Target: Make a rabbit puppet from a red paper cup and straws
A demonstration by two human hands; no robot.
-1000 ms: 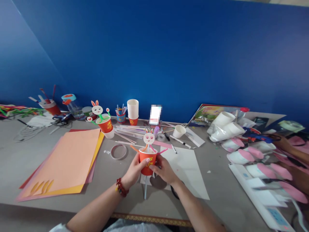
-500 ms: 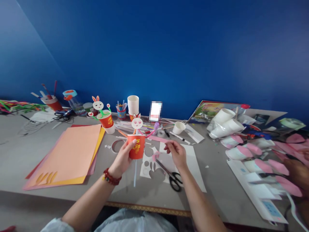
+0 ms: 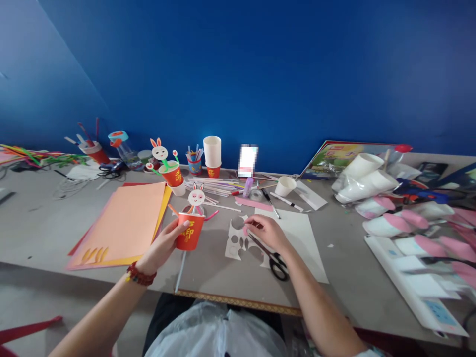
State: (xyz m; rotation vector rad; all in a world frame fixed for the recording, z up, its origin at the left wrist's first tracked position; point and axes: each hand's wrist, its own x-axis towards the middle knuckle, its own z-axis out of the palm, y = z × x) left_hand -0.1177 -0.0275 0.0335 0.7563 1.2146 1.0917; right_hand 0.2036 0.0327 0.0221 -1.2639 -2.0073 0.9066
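My left hand (image 3: 169,238) is wrapped round a red paper cup (image 3: 190,233) with yellow lettering. A white paper rabbit head (image 3: 196,197) stands above its rim, with orange and pink pipe cleaner arms at the sides. A pale straw (image 3: 180,272) sticks out below the cup. Over a cut-up white paper sheet (image 3: 233,252), my right hand (image 3: 268,232) is closed, fingertips together at a small pink paper scrap (image 3: 245,230). Black-handled scissors (image 3: 277,266) lie just under that hand, blades partly hidden by it.
Stacked coloured paper (image 3: 126,213) lies left. Behind stand a finished-looking rabbit cup (image 3: 171,173), stacked white cups (image 3: 212,151) and loose straws (image 3: 211,186). A white sheet (image 3: 305,243), a white cup (image 3: 285,186), bagged cups (image 3: 366,178) and a power strip (image 3: 416,297) are to the right.
Both hands were on the cup at first; my right hand let go and moved to the pink scrap by the scissors. My left hand carried the cup leftward.
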